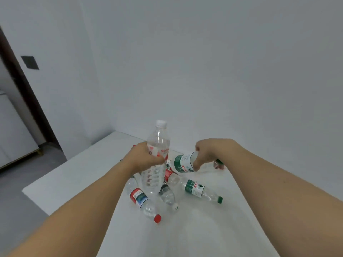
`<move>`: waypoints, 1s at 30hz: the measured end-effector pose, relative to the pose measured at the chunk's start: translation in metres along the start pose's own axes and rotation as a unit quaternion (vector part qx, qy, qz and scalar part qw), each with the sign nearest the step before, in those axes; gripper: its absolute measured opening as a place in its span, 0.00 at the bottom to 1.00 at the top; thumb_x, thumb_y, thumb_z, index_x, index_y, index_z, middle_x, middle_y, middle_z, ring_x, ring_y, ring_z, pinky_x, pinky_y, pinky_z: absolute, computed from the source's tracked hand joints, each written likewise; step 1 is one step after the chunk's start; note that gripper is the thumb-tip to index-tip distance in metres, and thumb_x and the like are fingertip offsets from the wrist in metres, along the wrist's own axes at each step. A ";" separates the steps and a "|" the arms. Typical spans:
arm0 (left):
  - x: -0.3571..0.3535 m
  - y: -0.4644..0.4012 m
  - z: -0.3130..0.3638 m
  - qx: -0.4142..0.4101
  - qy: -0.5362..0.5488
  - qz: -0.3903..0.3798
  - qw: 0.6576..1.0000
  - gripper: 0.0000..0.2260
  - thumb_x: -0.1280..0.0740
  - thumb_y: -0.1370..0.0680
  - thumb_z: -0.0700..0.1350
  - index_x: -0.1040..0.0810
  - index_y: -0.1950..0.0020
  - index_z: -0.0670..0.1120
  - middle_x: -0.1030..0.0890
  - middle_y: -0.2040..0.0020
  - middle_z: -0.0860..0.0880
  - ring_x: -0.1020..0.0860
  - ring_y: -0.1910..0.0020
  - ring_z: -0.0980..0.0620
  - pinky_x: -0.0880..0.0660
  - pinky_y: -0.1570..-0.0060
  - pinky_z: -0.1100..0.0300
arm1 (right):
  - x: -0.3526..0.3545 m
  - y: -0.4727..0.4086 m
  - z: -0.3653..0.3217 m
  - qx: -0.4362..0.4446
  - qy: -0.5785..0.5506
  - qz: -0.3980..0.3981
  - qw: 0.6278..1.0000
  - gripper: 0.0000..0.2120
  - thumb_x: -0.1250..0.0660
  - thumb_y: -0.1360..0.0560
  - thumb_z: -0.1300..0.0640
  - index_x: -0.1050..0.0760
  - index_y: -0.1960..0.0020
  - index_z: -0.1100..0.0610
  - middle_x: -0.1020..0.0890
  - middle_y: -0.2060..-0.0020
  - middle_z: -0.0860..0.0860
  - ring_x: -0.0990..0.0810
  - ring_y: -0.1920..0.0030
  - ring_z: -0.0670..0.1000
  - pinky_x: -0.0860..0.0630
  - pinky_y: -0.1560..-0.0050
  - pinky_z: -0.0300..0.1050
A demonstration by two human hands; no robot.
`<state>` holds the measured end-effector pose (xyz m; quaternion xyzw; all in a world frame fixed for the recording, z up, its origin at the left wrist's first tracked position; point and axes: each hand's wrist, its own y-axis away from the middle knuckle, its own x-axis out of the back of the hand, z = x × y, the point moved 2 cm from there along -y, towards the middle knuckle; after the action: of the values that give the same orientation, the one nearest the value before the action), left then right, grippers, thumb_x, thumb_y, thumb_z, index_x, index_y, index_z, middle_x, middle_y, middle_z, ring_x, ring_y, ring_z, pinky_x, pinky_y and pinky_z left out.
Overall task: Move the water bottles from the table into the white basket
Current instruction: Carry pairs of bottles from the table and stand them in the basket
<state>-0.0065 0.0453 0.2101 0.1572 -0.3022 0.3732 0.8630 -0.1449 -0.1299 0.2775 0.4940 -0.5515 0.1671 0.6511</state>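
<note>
The left hand (144, 156) grips a clear white-capped bottle (156, 156) upright above the white table (74, 175). The right hand (207, 154) closes around a green-labelled bottle (182, 163) lying sideways. Below them a red-capped bottle (143, 204) and a green-capped bottle (198, 190) lie on the tabletop.

Place: looked like a plain room in a home.
Walls: bare white wall (204, 62) beyond the hands.
Left of the hands: dark door frame (24, 86), white cabinet (14, 138), grey floor (27, 179).
Surface: white table (83, 173).
</note>
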 end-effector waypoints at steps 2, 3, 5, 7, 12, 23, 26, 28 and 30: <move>0.031 0.001 0.006 0.000 0.008 0.049 0.999 0.10 0.25 0.34 0.49 0.18 0.55 0.51 0.15 0.61 0.51 0.16 0.59 0.52 0.19 0.59 0.56 | 0.025 0.010 -0.028 0.013 0.031 0.032 0.999 0.28 0.25 0.32 0.45 0.29 0.38 0.56 0.26 0.59 0.52 0.20 0.56 0.55 0.20 0.45 0.53; 0.046 0.001 0.007 -0.001 0.014 0.063 0.998 0.10 0.24 0.34 0.49 0.18 0.54 0.51 0.15 0.60 0.51 0.16 0.59 0.51 0.18 0.57 0.54 | 0.036 0.013 -0.042 0.019 0.040 0.044 0.998 0.27 0.25 0.32 0.45 0.29 0.40 0.56 0.27 0.60 0.51 0.20 0.55 0.56 0.21 0.45 0.53; 0.077 0.000 0.006 -0.002 0.029 0.081 0.996 0.10 0.24 0.34 0.48 0.17 0.55 0.50 0.14 0.60 0.50 0.16 0.58 0.50 0.18 0.55 0.52 | 0.056 0.014 -0.071 0.033 0.053 0.063 0.996 0.24 0.24 0.32 0.45 0.30 0.45 0.56 0.28 0.63 0.51 0.21 0.56 0.56 0.21 0.44 0.53; 0.110 -0.004 -0.001 -0.003 0.040 0.103 0.994 0.10 0.24 0.34 0.48 0.17 0.55 0.50 0.14 0.60 0.51 0.16 0.58 0.52 0.18 0.56 0.54 | 0.073 0.010 -0.100 0.048 0.059 0.079 0.994 0.25 0.24 0.32 0.46 0.30 0.44 0.57 0.25 0.60 0.53 0.19 0.58 0.56 0.20 0.45 0.53; 0.198 -0.016 -0.029 -0.020 0.044 0.137 0.989 0.10 0.25 0.36 0.49 0.17 0.56 0.52 0.15 0.62 0.54 0.16 0.60 0.55 0.20 0.61 0.59 | 0.104 -0.017 -0.170 0.074 0.029 0.099 0.992 0.30 0.23 0.34 0.46 0.29 0.37 0.55 0.20 0.53 0.55 0.17 0.64 0.53 0.19 0.58 0.45; 0.344 -0.059 -0.112 -0.003 0.052 0.205 0.977 0.11 0.27 0.37 0.51 0.17 0.57 0.48 0.15 0.60 0.49 0.17 0.56 0.49 0.19 0.51 0.47 | 0.147 -0.084 -0.309 0.134 -0.054 0.229 0.963 0.30 0.20 0.39 0.43 0.28 0.43 0.51 0.26 0.57 0.46 0.17 0.71 0.50 0.23 0.67 0.42; 0.372 -0.074 -0.131 -0.001 0.052 0.227 0.973 0.10 0.25 0.35 0.50 0.18 0.57 0.50 0.15 0.59 0.50 0.17 0.56 0.50 0.18 0.50 0.46 | 0.164 -0.107 -0.336 0.157 -0.101 0.235 0.954 0.30 0.21 0.37 0.44 0.26 0.38 0.51 0.26 0.49 0.48 0.17 0.73 0.49 0.26 0.68 0.41; 0.389 -0.083 -0.144 0.001 0.051 0.240 0.970 0.10 0.25 0.34 0.50 0.19 0.56 0.51 0.15 0.58 0.50 0.17 0.56 0.50 0.18 0.50 0.47 | 0.176 -0.121 -0.355 0.184 -0.127 0.230 0.947 0.31 0.21 0.35 0.45 0.26 0.35 0.50 0.27 0.47 0.48 0.17 0.72 0.48 0.25 0.64 0.42; 0.408 -0.092 -0.158 0.007 0.044 0.249 0.968 0.11 0.24 0.34 0.51 0.19 0.54 0.51 0.16 0.57 0.50 0.17 0.55 0.50 0.18 0.50 0.47 | 0.186 -0.136 -0.376 0.205 -0.148 0.223 0.941 0.31 0.22 0.34 0.46 0.26 0.34 0.50 0.27 0.45 0.48 0.16 0.71 0.47 0.22 0.59 0.44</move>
<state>0.3457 0.2860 0.3451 0.0664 -0.2913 0.5844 0.7544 0.2287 0.0583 0.4156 0.5005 -0.6912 0.3427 0.3927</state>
